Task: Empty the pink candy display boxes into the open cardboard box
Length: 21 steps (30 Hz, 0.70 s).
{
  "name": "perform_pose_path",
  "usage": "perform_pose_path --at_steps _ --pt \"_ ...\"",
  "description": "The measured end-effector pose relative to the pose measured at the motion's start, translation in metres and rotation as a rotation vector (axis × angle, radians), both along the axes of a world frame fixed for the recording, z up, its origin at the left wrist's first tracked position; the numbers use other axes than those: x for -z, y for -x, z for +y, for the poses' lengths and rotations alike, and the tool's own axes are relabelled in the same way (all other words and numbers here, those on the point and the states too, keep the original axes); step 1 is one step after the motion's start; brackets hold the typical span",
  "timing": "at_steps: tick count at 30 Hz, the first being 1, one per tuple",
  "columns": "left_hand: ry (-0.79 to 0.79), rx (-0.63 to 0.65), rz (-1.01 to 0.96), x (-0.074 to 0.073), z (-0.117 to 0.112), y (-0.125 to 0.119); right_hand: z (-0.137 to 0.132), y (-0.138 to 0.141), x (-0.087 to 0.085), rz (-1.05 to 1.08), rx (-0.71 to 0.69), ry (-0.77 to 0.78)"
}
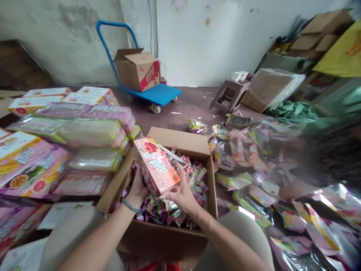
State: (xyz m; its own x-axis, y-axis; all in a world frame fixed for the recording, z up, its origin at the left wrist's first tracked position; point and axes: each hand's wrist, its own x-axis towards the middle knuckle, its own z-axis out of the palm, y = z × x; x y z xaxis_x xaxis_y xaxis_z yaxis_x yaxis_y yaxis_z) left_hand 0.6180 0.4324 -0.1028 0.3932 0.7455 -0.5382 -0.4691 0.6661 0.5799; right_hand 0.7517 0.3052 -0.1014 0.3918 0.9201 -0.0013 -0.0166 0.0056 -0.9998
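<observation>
A pink box [158, 165] with grapefruit printed on its face is held tilted between both my hands. My left hand [138, 186], with a beaded bracelet on its wrist, grips the box's left side; part of its fingers is hidden behind it. At the lower right corner, my right hand [182, 190] closes on the box with thumb and fingers. Below the hands, an open cardboard carton [211, 188] contains many small wrapped sachets [175, 216] in purple, pink and green. A white strip [170, 153] lies behind the pink box, over the sachets.
Stacked packaged boxes [93, 131] stand on the left. Opened packaging [237, 162] is strewn over the floor at right, near a blurred person's head [335, 150]. Behind are a blue trolley [160, 94] carrying a carton [138, 71], and a stool [229, 94].
</observation>
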Motion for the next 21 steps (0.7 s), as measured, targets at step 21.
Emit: perform_pose_path --at_steps 21 --pt "-0.211 0.016 -0.036 -0.027 0.026 0.021 0.001 -0.072 -0.038 -0.141 0.076 -0.057"
